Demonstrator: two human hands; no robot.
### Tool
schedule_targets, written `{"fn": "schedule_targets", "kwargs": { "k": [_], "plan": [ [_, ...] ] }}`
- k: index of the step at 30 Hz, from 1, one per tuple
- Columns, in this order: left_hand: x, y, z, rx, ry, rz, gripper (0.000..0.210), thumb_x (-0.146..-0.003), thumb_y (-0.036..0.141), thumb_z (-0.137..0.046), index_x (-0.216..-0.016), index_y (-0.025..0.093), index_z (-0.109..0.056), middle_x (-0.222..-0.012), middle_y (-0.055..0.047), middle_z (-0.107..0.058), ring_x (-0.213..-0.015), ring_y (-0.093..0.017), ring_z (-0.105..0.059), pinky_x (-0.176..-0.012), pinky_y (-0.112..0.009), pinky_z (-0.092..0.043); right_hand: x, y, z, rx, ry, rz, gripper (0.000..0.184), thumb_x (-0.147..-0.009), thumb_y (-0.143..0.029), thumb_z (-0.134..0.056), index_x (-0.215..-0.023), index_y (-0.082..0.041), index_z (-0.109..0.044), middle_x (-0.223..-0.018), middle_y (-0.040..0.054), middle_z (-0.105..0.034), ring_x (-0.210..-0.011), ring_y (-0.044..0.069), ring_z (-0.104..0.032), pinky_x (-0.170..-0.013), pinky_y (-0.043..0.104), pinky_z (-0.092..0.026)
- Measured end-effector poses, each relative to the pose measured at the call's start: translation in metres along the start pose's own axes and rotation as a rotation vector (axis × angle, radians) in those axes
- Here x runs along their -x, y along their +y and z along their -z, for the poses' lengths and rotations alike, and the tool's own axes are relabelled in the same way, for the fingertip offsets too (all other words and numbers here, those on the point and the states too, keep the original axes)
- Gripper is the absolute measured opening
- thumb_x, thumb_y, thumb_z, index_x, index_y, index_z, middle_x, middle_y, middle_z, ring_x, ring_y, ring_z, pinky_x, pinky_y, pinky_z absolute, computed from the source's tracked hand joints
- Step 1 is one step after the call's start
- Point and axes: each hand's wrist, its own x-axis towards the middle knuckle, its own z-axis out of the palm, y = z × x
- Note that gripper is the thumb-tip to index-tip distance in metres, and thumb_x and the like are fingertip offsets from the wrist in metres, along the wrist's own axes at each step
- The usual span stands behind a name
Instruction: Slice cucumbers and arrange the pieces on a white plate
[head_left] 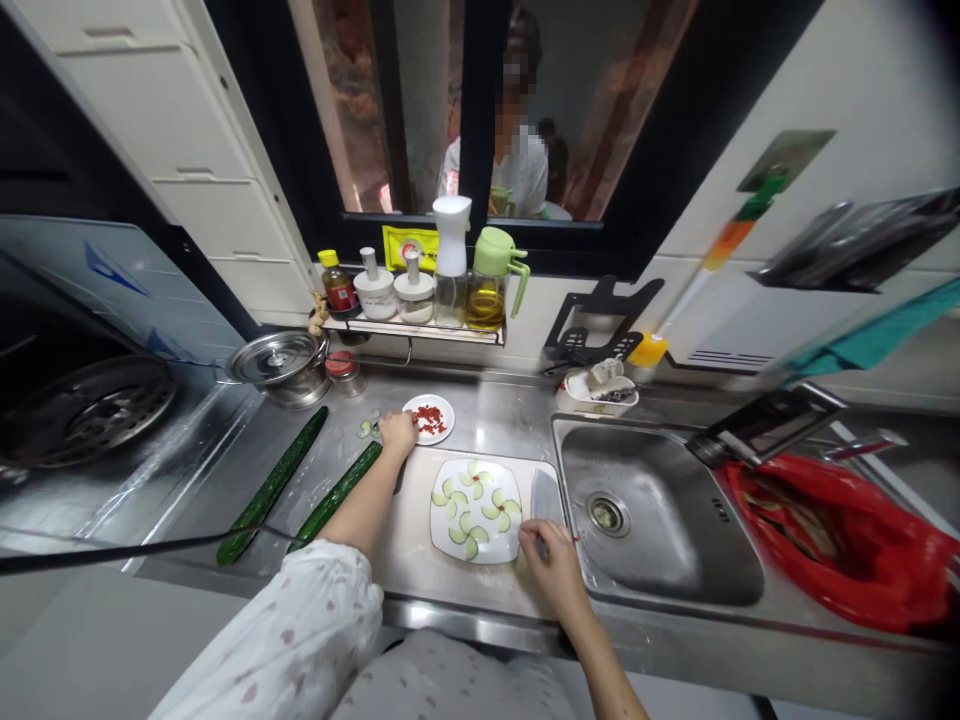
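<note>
My left hand point(399, 433) reaches to the left rim of a small round white plate point(448, 428) holding chopped red bits point(430, 419). Its fingers are curled beside a few cucumber scraps point(366, 428); what they grip is hidden. My right hand point(553, 562) is at the right edge of a squarish white plate point(442, 535), thumb and fingertips drawn together around something too small to make out. Thin cucumber slices point(472, 532) form several pinwheels on this plate, some with red centres. Under it lies a pale cutting board point(409, 575). A wide blade point(546, 495) rests by the board's right edge.
Two cucumbers point(274, 485) point(337, 495) lie left on the steel counter. Behind them stand a lidded steel pot point(279, 362) and a red-lidded jar point(343, 372). A rack of condiments point(420, 328) hangs below the window. Right are the sink point(645, 540) and a red bag point(862, 590).
</note>
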Motion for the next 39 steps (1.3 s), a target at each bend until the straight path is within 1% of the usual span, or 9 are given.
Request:
{"fn": "schedule_targets", "kwargs": {
  "k": [11,15,18,23,25,29,33,35,39],
  "plan": [
    [-0.008,-0.002,-0.009,-0.059,0.016,-0.081,0.027,-0.087,0.025,-0.047,-0.099,0.018,-0.070,-0.107,-0.016,-0.067,-0.107,-0.030,-0.056,-0.090,-0.041,-0.035,0.001,-0.002,0.005,0.010,-0.017,-0.019,0.026,-0.088,-0.039,-0.046,-0.078,-0.023,-0.063,-0.077,0.0061,-0.066,-0.079,0.022,-0.058,-0.073,0.032,-0.045],
    [-0.009,-0.003,-0.008,0.024,0.056,-0.053,0.030,-0.088,0.028,-0.045,-0.099,0.017,-0.070,-0.106,-0.017,-0.067,-0.107,-0.030,-0.056,-0.091,-0.041,-0.035,0.001,0.000,0.003,0.014,-0.015,-0.027,0.026,-0.088,-0.038,-0.046,-0.078,-0.023,-0.064,-0.077,0.0064,-0.066,-0.079,0.022,-0.058,-0.072,0.032,-0.044],
    [-0.009,-0.005,-0.008,0.233,0.078,0.033,0.028,-0.087,0.032,-0.048,-0.095,0.019,-0.071,-0.102,-0.014,-0.069,-0.103,-0.029,-0.058,-0.088,-0.038,-0.038,0.001,0.001,0.001,0.012,-0.018,-0.024,0.026,-0.088,-0.038,-0.046,-0.079,-0.022,-0.064,-0.078,0.0064,-0.066,-0.079,0.022,-0.058,-0.073,0.032,-0.044],
    [-0.003,-0.006,-0.014,1.032,0.091,0.122,0.022,-0.076,0.039,-0.061,-0.080,0.019,-0.069,-0.079,-0.006,-0.070,-0.082,-0.021,-0.061,-0.074,-0.028,-0.042,-0.001,-0.005,0.000,0.003,-0.030,-0.014,0.026,-0.088,-0.038,-0.046,-0.080,-0.021,-0.063,-0.078,0.0055,-0.066,-0.079,0.021,-0.058,-0.074,0.032,-0.043],
    [0.001,-0.004,-0.015,1.212,0.088,0.126,0.026,-0.072,0.042,-0.063,-0.077,0.017,-0.068,-0.076,-0.005,-0.069,-0.076,-0.018,-0.060,-0.069,-0.025,-0.042,-0.002,-0.008,0.000,-0.009,-0.030,-0.009,0.025,-0.088,-0.038,-0.046,-0.080,-0.021,-0.063,-0.078,0.0056,-0.067,-0.079,0.021,-0.058,-0.074,0.032,-0.043],
    [0.011,0.002,-0.010,1.310,0.066,0.130,0.033,-0.070,0.047,-0.063,-0.076,0.015,-0.065,-0.074,-0.004,-0.067,-0.063,-0.011,-0.055,-0.058,-0.020,-0.039,-0.002,-0.010,-0.003,-0.037,-0.033,-0.015,0.025,-0.087,-0.037,-0.045,-0.080,-0.021,-0.063,-0.078,0.0061,-0.067,-0.079,0.021,-0.058,-0.073,0.032,-0.044],
    [0.029,0.006,0.002,1.484,-0.058,0.176,0.035,-0.068,0.048,-0.066,-0.080,0.015,-0.063,-0.068,0.001,-0.061,-0.043,-0.003,-0.037,-0.043,-0.017,-0.022,-0.002,-0.009,-0.007,-0.058,-0.045,-0.019,0.025,-0.087,-0.037,-0.045,-0.079,-0.021,-0.062,-0.078,0.0064,-0.067,-0.079,0.022,-0.057,-0.074,0.033,-0.044],
    [0.040,0.007,0.009,1.570,-0.131,0.176,0.039,-0.066,0.049,-0.069,-0.084,0.015,-0.062,-0.069,0.002,-0.061,-0.041,-0.002,-0.031,-0.041,-0.017,-0.016,-0.003,-0.010,-0.009,-0.072,-0.045,-0.013,0.025,-0.087,-0.037,-0.045,-0.080,-0.021,-0.063,-0.079,0.0064,-0.067,-0.078,0.022,-0.057,-0.074,0.033,-0.044],
    [0.064,0.007,0.022,1.599,-0.273,0.087,0.046,-0.063,0.053,-0.074,-0.084,0.014,-0.061,-0.077,0.000,-0.062,-0.047,-0.002,-0.035,-0.042,-0.016,-0.016,-0.013,-0.020,-0.009,-0.113,-0.047,0.020,0.023,-0.087,-0.035,-0.046,-0.081,-0.021,-0.063,-0.080,0.0058,-0.067,-0.079,0.021,-0.057,-0.076,0.034,-0.044]
  ]
}}
